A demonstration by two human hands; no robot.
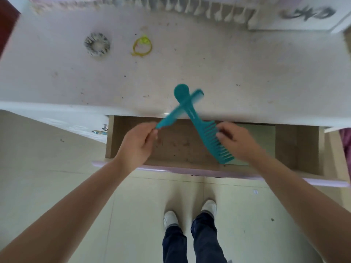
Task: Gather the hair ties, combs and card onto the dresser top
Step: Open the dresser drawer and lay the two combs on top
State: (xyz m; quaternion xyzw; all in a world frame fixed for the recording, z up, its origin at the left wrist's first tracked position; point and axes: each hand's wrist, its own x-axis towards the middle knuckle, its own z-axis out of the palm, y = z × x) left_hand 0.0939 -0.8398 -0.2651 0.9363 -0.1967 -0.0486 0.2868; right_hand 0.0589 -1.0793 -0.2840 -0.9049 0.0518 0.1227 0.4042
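Note:
My left hand [137, 142] pinches one end of a thin teal comb [187, 104], which slants up and right over the front edge of the dresser top [247, 73]. My right hand [236, 139] grips the toothed end of a wide-tooth teal comb [206, 133]; its round handle end reaches over the dresser top. The two combs cross each other. A grey striped scrunchie [97, 44] and a yellow hair tie [142, 46] lie at the back left of the top. A pale green card [260, 133] lies in the open drawer [180, 143], partly hidden by my right hand.
The drawer sticks out toward me, its lilac front [322, 182] at arm level. White fringe [190, 6] hangs along the back of the dresser. A white box with dark writing [303, 16] stands at the back right. My feet [190, 213] stand on the tiled floor.

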